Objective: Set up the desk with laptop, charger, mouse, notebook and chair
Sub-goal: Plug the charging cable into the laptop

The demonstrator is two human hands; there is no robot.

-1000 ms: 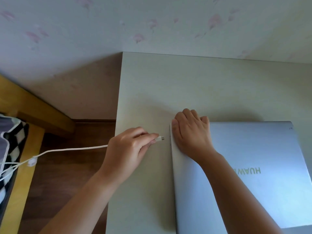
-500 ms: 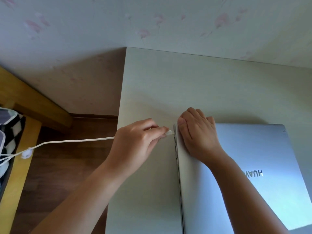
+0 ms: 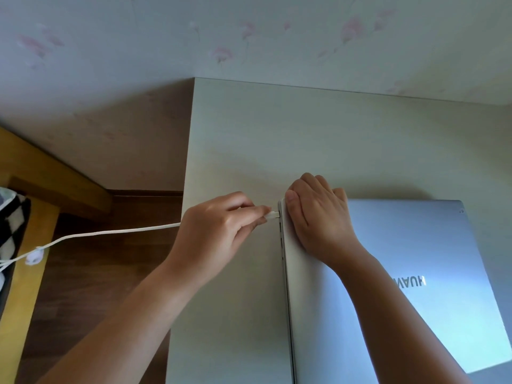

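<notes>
Now the closed laptop (image 3: pixel 415 273) lies flat on the tabletop (image 3: pixel 249 139), and the right hand (image 3: pixel 318 217) presses palm-down on its far left corner, fingers spread and grasping nothing. Just left of the laptop, the left hand (image 3: pixel 216 231) pinches the plug (image 3: pixel 273 215) of the white charger cable (image 3: pixel 110 232), and the plug tip touches the laptop's left edge.
</notes>
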